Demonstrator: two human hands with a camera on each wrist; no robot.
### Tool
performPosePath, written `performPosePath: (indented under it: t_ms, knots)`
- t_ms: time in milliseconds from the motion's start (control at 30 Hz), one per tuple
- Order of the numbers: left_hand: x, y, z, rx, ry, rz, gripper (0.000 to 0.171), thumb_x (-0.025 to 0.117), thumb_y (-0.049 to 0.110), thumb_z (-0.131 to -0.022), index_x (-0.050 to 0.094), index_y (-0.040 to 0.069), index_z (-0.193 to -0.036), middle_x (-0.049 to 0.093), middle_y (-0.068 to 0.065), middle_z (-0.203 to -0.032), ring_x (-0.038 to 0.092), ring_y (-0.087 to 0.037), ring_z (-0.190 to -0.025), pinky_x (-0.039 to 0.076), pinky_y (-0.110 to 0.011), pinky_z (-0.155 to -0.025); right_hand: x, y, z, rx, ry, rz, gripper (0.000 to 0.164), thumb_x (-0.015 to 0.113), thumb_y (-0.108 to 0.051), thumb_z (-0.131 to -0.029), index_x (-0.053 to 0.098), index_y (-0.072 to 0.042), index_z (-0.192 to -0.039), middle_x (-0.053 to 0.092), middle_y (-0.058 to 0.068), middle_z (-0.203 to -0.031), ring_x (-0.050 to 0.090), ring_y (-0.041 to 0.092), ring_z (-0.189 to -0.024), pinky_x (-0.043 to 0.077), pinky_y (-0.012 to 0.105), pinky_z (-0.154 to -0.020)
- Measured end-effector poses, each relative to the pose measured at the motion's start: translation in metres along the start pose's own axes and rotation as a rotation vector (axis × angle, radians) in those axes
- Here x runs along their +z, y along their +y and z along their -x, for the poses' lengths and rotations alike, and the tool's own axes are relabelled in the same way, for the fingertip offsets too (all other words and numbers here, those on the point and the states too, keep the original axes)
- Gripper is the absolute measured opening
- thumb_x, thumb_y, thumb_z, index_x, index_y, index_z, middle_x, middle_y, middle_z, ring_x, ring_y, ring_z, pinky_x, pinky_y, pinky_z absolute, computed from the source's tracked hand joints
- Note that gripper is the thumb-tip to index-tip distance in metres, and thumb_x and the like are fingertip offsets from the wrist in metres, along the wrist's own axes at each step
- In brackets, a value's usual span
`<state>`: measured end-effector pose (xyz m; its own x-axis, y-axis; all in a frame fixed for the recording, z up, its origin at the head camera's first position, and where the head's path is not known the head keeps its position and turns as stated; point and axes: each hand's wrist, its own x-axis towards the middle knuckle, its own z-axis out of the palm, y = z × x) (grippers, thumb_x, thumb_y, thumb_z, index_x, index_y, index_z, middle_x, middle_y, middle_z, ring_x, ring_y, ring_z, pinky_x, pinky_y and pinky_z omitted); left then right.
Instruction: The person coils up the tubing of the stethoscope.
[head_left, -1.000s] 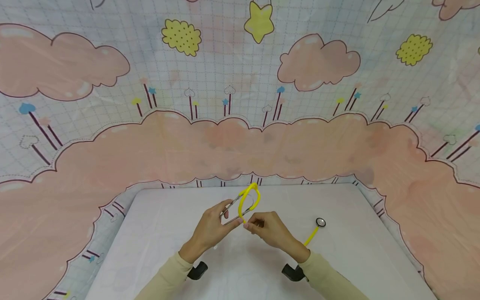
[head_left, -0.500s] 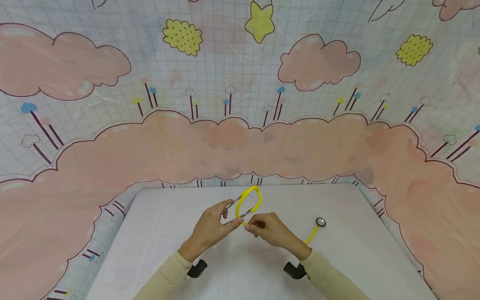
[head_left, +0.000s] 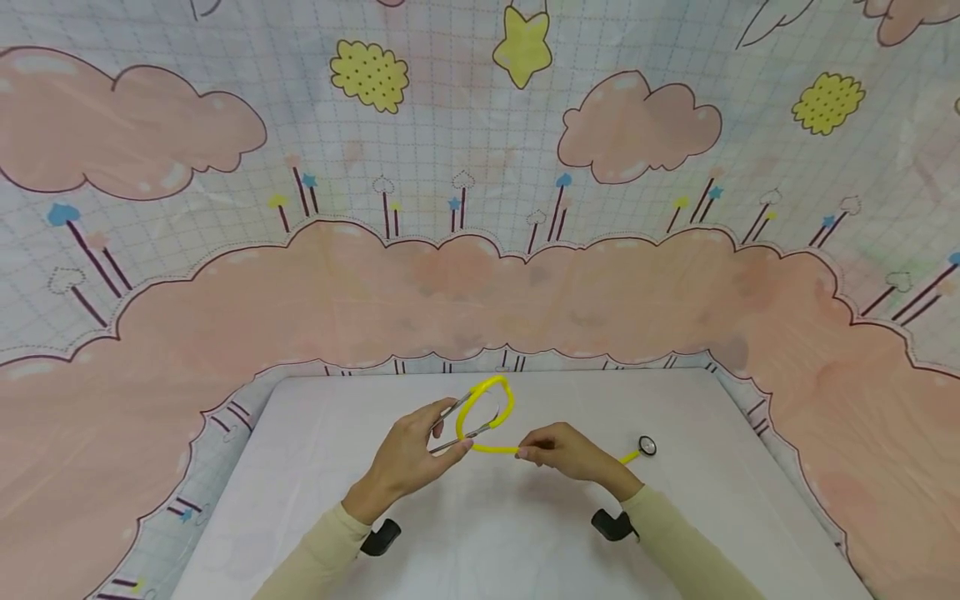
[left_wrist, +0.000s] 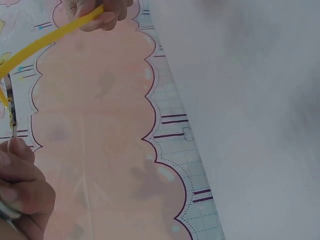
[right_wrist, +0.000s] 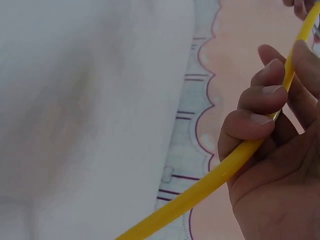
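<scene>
A stethoscope with yellow tubing (head_left: 495, 450) is stretched between my two hands above the table. My left hand (head_left: 408, 450) grips its metal ear tubes (head_left: 452, 407), thumb and fingers on the two arms. Beyond that hand the yellow tubing bends round in a loop. My right hand (head_left: 562, 452) pinches the tubing to the right of the loop; in the right wrist view several fingers of the right hand (right_wrist: 270, 110) curl round it. From there the tubing passes behind the right forearm to the round chest piece (head_left: 647, 446) at the right.
The white table (head_left: 337, 408) lies under both hands. A patterned cloth (head_left: 525, 292) with clouds and stars hangs behind it and around the sides. A black wrist mount (head_left: 381, 537) sits under the left forearm, another (head_left: 612, 525) under the right.
My right hand has moved to the right along with the tubing, and my left hand slightly to the left. The stretch of tubing between them is longer. The chest piece has shifted slightly right.
</scene>
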<state>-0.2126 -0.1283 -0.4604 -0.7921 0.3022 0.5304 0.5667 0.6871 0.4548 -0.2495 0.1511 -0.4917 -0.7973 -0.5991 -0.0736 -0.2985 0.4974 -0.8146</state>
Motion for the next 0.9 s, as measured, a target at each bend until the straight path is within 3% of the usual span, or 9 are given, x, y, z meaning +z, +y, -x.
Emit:
performPosePath:
  t_ms: [333, 467, 600, 733, 900]
  knots:
    - [0.003, 0.001, 0.003, -0.017, 0.006, -0.001, 0.054, 0.067, 0.051, -0.078, 0.056, 0.019, -0.121, 0.04, 0.012, -0.067, 0.034, -0.001, -0.056, 0.028, -0.015, -0.05, -0.002, 0.018, -0.001, -0.02, 0.007, 0.102, 0.027, 0.057, -0.042, -0.089, 0.072, -0.02, -0.096, 0.066, 0.012, -0.085, 0.051, 0.005, -0.071, 0.043, 0.021, -0.061]
    - [0.003, -0.003, 0.005, -0.007, 0.029, -0.021, 0.054, 0.067, 0.051, -0.078, 0.055, 0.02, -0.121, 0.04, 0.011, -0.067, 0.033, -0.002, -0.056, 0.028, -0.015, -0.05, -0.006, 0.029, 0.0, -0.005, 0.029, 0.109, 0.036, 0.056, -0.041, -0.091, 0.071, -0.01, -0.1, 0.067, 0.013, -0.093, 0.053, 0.008, -0.075, 0.045, 0.022, -0.065]
    - [0.002, -0.002, 0.006, -0.001, 0.038, -0.026, 0.054, 0.067, 0.048, -0.078, 0.057, 0.017, -0.121, 0.041, 0.01, -0.067, 0.034, -0.002, -0.056, 0.029, -0.015, -0.049, -0.01, 0.031, -0.001, 0.006, 0.036, 0.111, 0.035, 0.055, -0.038, -0.092, 0.07, -0.008, -0.101, 0.068, 0.012, -0.096, 0.054, 0.01, -0.078, 0.045, 0.023, -0.067]
    - [0.004, 0.001, 0.007, 0.031, 0.034, -0.063, 0.056, 0.069, 0.046, -0.076, 0.058, 0.016, -0.122, 0.043, 0.011, -0.067, 0.034, 0.0, -0.055, 0.028, -0.014, -0.047, -0.013, 0.028, -0.004, 0.012, 0.055, 0.156, 0.035, 0.054, -0.04, -0.092, 0.07, -0.01, -0.1, 0.068, 0.013, -0.092, 0.053, 0.01, -0.075, 0.044, 0.023, -0.065]
    - [0.009, 0.004, 0.011, 0.126, 0.002, -0.16, 0.058, 0.069, 0.05, -0.073, 0.06, 0.018, -0.121, 0.046, 0.012, -0.067, 0.032, 0.003, -0.05, 0.024, -0.011, -0.044, -0.018, 0.024, -0.011, 0.062, 0.123, 0.214, 0.032, 0.058, -0.041, -0.089, 0.071, -0.013, -0.091, 0.067, 0.011, -0.086, 0.05, 0.011, -0.069, 0.041, 0.024, -0.059]
